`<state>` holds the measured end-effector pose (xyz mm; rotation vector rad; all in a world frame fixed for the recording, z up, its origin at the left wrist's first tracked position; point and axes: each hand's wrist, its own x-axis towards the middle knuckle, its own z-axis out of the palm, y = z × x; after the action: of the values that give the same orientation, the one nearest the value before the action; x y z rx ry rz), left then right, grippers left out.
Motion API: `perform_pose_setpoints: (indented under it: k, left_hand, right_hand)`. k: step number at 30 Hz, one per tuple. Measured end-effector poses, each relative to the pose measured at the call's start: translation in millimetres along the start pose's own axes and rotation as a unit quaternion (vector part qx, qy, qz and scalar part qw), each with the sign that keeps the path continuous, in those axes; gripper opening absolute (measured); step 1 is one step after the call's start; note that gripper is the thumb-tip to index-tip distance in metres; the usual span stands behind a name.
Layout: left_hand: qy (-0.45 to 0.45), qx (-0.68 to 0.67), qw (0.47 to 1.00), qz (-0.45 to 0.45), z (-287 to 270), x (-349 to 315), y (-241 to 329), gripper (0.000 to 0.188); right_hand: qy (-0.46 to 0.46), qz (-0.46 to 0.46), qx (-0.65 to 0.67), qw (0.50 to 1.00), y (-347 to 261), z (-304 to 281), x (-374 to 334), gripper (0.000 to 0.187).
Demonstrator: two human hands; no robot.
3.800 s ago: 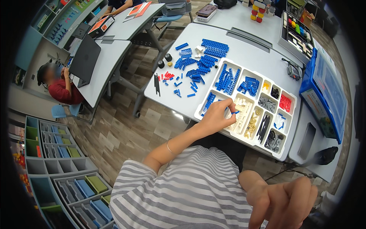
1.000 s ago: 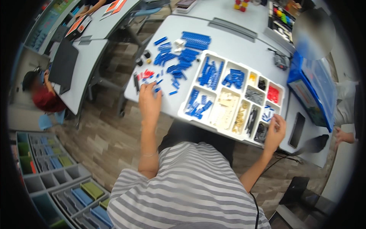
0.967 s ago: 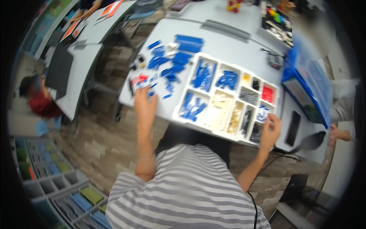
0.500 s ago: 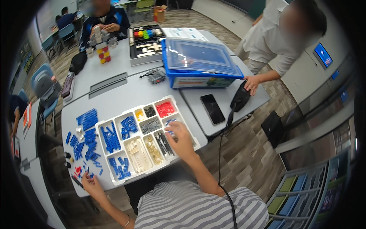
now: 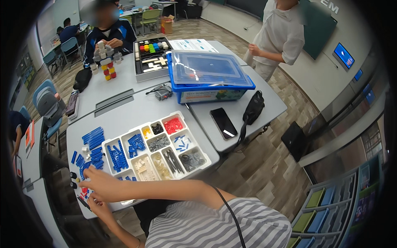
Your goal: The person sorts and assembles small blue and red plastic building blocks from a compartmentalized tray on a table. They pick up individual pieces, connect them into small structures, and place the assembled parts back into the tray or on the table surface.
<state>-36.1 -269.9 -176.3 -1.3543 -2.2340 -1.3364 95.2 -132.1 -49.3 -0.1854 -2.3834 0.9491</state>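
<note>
My right arm reaches across my front to the left, and my right hand (image 5: 101, 186) is over the loose pieces at the table's left edge, its fingers stretched out and apart. Just below it, my left hand (image 5: 100, 207) has its fingers curled together by small red pieces (image 5: 84, 191); what they hold, if anything, I cannot make out. Blue building beams (image 5: 93, 137) lie in a loose group beyond the hands. Small black wheels (image 5: 73, 175) sit at the left edge. My right forearm partly covers the white sorting tray (image 5: 211, 156), whose compartments hold blue, red, grey, black and cream parts.
A blue lidded bin (image 5: 213, 78), a black phone (image 5: 223, 123) and a black pouch (image 5: 254, 107) occupy the far right. Behind stands a case of coloured parts (image 5: 153, 58). A person (image 5: 109, 37) sits opposite with a block model (image 5: 108, 68); another person (image 5: 277, 37) stands at right.
My right hand has left the tray's right side and swung left to the loose pieces, beside my left hand. The standing person has straightened up and let go of the black pouch.
</note>
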Motion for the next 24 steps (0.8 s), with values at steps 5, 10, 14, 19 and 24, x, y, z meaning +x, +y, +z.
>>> perform_pose_setpoints:
  k: [5,10,14,19,24]
  left_hand:
    - [-0.026,-0.066,0.987,-0.142,0.1,-9.5,3.4,0.031]
    - [-0.018,-0.031,0.986,-0.166,9.5,-16.8,4.1,0.03]
    - [0.005,-0.075,0.983,-0.17,12.0,-21.8,21.0,0.036]
    - [0.016,-0.056,0.991,-0.123,3.1,-13.0,49.3,0.025]
    - [-0.004,-0.144,0.968,-0.203,-1.8,-0.3,66.3,0.027]
  right_hand:
    - [-0.131,0.004,-0.029,0.991,3.8,64.5,52.2,0.069]
    - [-0.162,0.015,-0.075,0.984,19.7,91.5,80.2,0.085]
    - [-0.18,0.012,-0.115,0.977,24.8,79.9,90.0,0.092]
    - [-0.117,0.006,-0.182,0.976,7.8,34.7,101.5,0.089]
    - [-0.132,0.002,-0.163,0.978,2.9,7.5,92.6,0.082]
